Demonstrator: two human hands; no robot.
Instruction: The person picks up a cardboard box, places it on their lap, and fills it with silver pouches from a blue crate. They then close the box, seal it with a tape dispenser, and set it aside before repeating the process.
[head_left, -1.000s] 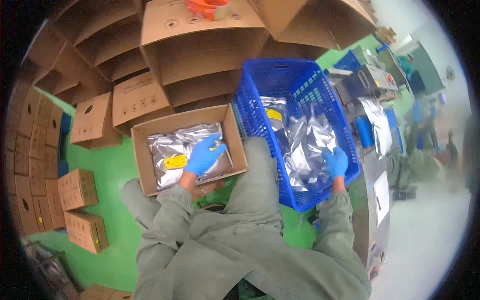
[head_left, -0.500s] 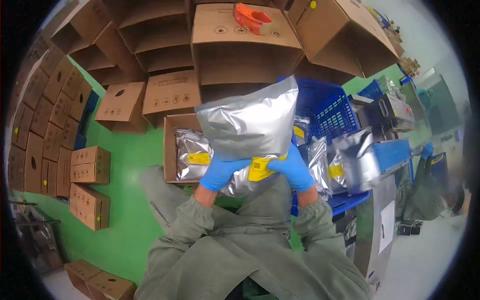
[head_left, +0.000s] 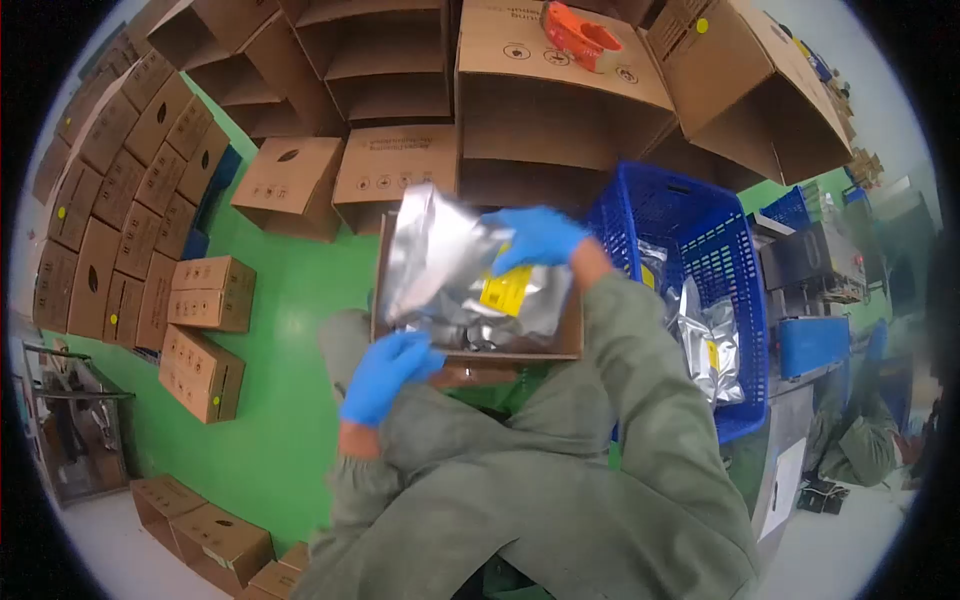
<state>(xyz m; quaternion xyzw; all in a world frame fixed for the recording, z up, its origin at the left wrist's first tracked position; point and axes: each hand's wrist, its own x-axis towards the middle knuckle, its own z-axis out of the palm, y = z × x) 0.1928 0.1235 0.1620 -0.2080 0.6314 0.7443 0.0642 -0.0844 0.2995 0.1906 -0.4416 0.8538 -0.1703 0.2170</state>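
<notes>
A silver foil bag [head_left: 430, 255] lies tilted in the open cardboard box [head_left: 480, 355] in front of me, over other silver foil there. My right hand [head_left: 540, 243], in a blue glove, reaches across the box and grips the bag beside its yellow label [head_left: 507, 290]. At the box's near left corner is my left hand [head_left: 390, 375], also gloved in blue. Its fingers point right, close to the rim, with nothing seen in them.
Right of the box stands a blue plastic crate [head_left: 755, 330] holding several silver bags [head_left: 695, 335]. Open cartons [head_left: 565, 110] line the far side, one topped by an orange tape dispenser [head_left: 585, 40]. Stacked cartons [head_left: 130, 200] rise at left. A person's sleeve [head_left: 865, 450] shows far right.
The silver bag, held up in both hands before, is now down in the box. My left hand has come off it toward the near left corner. The view has shifted.
</notes>
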